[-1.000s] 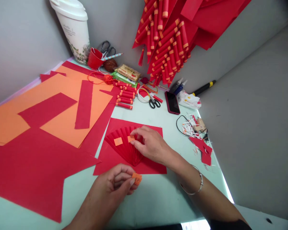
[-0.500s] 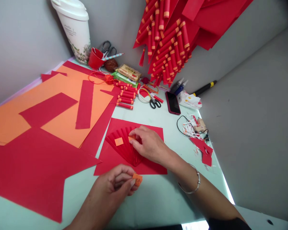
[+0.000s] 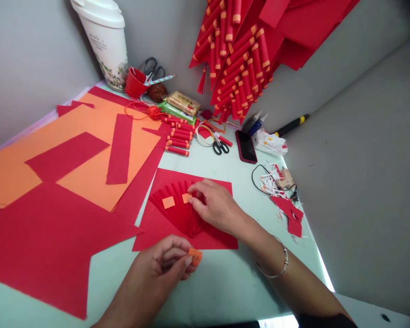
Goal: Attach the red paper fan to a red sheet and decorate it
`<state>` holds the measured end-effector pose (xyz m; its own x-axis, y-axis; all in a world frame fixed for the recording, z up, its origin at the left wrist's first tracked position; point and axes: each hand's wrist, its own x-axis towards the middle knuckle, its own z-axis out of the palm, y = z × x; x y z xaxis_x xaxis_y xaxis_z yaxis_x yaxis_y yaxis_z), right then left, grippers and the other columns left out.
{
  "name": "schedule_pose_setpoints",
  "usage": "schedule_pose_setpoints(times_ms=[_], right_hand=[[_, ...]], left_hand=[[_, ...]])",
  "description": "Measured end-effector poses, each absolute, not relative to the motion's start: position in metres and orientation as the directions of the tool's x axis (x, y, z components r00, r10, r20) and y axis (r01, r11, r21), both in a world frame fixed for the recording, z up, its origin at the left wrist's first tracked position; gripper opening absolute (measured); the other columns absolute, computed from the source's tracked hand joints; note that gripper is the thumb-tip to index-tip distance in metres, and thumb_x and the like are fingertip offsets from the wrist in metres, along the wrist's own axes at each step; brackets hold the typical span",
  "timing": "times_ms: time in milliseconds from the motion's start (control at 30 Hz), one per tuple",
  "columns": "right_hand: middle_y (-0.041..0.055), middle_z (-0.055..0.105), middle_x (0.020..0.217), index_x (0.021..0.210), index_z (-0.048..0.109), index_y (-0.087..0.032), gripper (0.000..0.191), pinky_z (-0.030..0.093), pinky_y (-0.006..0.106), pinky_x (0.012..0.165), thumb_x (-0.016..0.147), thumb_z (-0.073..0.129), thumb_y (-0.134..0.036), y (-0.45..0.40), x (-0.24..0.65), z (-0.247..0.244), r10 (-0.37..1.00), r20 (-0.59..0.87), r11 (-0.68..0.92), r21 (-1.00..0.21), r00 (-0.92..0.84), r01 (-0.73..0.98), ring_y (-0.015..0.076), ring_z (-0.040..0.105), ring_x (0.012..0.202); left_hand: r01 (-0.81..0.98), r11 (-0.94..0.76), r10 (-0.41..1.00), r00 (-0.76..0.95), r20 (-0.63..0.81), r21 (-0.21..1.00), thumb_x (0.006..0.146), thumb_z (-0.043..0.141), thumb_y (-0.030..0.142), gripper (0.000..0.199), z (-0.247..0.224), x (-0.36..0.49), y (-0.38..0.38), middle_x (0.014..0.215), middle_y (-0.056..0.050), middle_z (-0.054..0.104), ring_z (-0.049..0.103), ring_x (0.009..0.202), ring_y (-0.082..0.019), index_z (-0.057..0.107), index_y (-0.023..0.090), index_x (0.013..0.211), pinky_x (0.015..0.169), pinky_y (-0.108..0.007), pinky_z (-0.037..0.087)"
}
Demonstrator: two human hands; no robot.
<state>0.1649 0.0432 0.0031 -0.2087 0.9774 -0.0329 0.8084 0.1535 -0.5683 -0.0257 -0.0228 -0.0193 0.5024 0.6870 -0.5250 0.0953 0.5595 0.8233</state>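
Note:
A red pleated paper fan (image 3: 177,216) is spread on a square red sheet (image 3: 148,237). Two small orange paper squares lie on its folds: a left one (image 3: 168,202) and a right one (image 3: 186,198). At the right square's edge is my right hand (image 3: 215,205), its thumb and index fingertips apart and the other fingers curled. My left hand (image 3: 169,262), in front of the fan, pinches a small orange paper piece (image 3: 195,257) with dark writing between thumb and fingers.
Large orange (image 3: 85,182) and red sheets (image 3: 44,237) cover the left side. Behind the fan are red paper rolls (image 3: 179,143), scissors (image 3: 220,147) and a phone (image 3: 246,146). Paper scraps (image 3: 290,212) lie right. A white cup (image 3: 105,50) stands at the back left.
My right fingers have drawn slightly right, uncovering more of the right orange square. My left hand keeps its pinch on the orange paper piece, almost unmoved.

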Motion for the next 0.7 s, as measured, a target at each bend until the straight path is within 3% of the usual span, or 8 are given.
schedule_pose_setpoints(times_ms=[700], right_hand=[[0.0041, 0.06, 0.098, 0.099, 0.06, -0.018, 0.011, 0.039, 0.028, 0.074, 0.093, 0.054, -0.025, 0.043, 0.1597, 0.0104, 0.974, -0.094, 0.13, -0.512, -0.205, 0.849, 0.0151, 0.054, 0.082]], left_hand=[[0.101, 0.569, 0.682, 0.496, -0.537, 0.816, 0.076, 0.068, 0.049, 0.031, -0.0148, -0.0243, -0.0202, 0.08, -0.004, 0.074, 0.067, 0.076, -0.018, 0.06, 0.021, 0.085, 0.07, -0.029, 0.052]])
